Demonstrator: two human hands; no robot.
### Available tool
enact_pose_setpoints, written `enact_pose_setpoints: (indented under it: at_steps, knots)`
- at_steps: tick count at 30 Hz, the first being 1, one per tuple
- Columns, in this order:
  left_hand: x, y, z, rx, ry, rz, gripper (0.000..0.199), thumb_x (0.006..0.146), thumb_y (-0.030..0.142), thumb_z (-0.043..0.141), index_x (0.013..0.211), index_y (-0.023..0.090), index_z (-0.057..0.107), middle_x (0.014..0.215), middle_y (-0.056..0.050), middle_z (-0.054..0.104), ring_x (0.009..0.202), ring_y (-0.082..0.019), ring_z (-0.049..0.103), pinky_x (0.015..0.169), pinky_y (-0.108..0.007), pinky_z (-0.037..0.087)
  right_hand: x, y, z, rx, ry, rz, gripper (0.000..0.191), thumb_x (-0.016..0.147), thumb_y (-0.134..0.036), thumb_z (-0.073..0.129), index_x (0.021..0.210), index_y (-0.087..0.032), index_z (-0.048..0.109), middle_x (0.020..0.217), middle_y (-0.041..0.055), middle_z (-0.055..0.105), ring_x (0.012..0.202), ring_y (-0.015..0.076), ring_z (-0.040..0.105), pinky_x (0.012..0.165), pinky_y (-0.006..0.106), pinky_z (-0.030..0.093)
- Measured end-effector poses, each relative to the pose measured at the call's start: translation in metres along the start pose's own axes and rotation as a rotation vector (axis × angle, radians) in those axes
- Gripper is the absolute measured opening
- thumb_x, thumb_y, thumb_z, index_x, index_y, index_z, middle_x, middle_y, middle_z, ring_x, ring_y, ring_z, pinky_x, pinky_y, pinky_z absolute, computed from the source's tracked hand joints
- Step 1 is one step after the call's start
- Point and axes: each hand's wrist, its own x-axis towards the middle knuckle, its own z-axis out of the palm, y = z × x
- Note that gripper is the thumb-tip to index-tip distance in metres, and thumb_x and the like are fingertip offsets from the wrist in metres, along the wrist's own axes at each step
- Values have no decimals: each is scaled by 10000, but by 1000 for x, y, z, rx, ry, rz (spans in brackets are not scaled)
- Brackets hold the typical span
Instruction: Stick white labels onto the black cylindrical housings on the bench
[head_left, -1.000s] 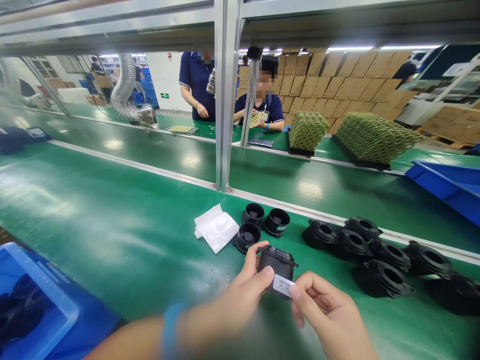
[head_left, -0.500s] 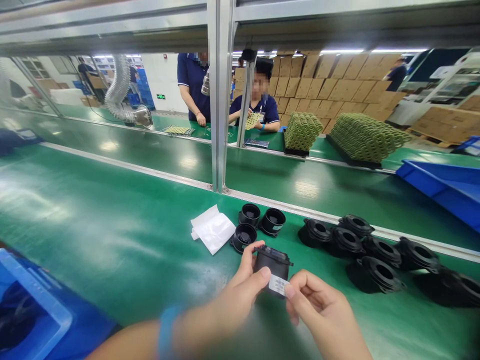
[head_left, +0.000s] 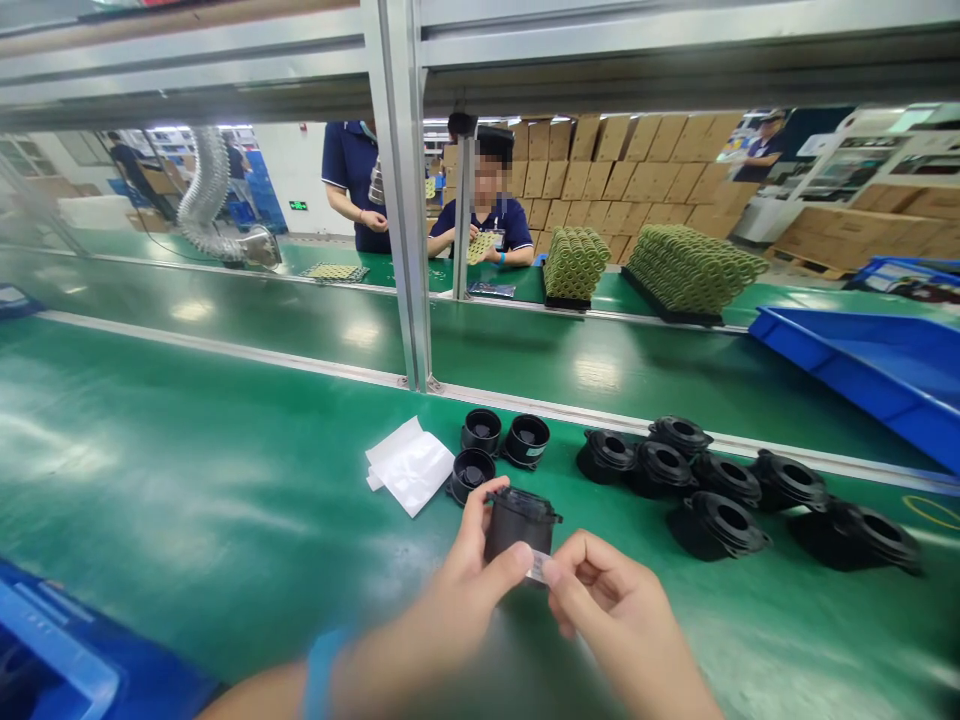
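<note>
My left hand [head_left: 480,570] grips a black round plastic housing [head_left: 517,525] with a flanged, eared top, held above the green bench. Its thumb presses on the side wall, at the left end of a small white printed label [head_left: 538,566]. The label's right end is pinched between thumb and finger of my right hand [head_left: 607,595]; how much of it sticks to the wall I cannot tell. Just beyond stand three similar black cups [head_left: 480,431], open side up. Beside them lies a creased white sheet of backing paper [head_left: 411,465].
Several black housings [head_left: 718,527] stand in a group at the right. A blue bin [head_left: 67,640] is at lower left, another blue tray [head_left: 862,370] at far right. A metal post [head_left: 401,200] rises behind the bench. Two co-workers are across the belt, near stacked green rings [head_left: 690,265].
The view has shifted, so the scene sits slightly further left. My left thumb covers more of the label's left part, and less of the label shows. Both hands keep their hold.
</note>
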Motion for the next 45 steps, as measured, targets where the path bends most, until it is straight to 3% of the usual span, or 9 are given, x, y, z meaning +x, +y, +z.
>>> enact_pose_setpoints:
  at_steps: [8,15,19,22,29,35,45]
  knots:
    - [7,16,-3,-224,71,94,535,862,353,626,1345,249,420,1159,-78,554,936,-230,603,877,-369,425,10,7,-4,91,97,-54,462,797,-590,650,610,-210,465,523,-41,485,493,122,421,479,214,380]
    - [18,1,-9,-281,64,105,618,793,446,695,1320,230,456,1039,-85,589,861,-234,616,796,-362,444,8,7,2,127,46,-132,525,796,-689,614,638,-198,514,555,-42,432,524,127,395,503,216,368]
    - [19,-6,-9,-267,82,77,741,722,492,762,1351,265,442,1166,-89,577,929,-233,590,817,-341,422,5,5,5,100,52,-176,454,808,-642,616,718,-197,629,647,-20,489,575,140,431,529,213,386]
    - [14,-4,-6,-243,81,67,676,789,509,701,1368,283,435,1271,-78,547,1031,-236,552,869,-326,400,5,6,6,100,70,-200,418,806,-596,639,688,-195,642,650,-17,508,592,143,442,548,208,397]
    - [6,0,4,-188,95,145,543,882,478,597,1362,271,449,1308,-73,528,1247,-267,452,1067,-366,319,7,12,6,101,79,-135,320,790,-479,667,687,-177,647,679,-6,564,596,141,453,535,211,345]
    - [2,1,8,-140,118,161,563,876,468,613,1374,283,425,1328,-80,511,1290,-287,424,1097,-398,307,8,15,8,130,80,-120,315,743,-447,719,642,-170,610,640,-18,525,586,133,435,535,204,334]
    - [1,2,9,-71,55,187,532,922,463,542,1382,262,366,1340,-84,505,1286,-271,435,1107,-395,306,8,14,3,102,-6,-72,319,776,-439,677,649,-182,538,637,-33,467,587,128,402,542,207,336]
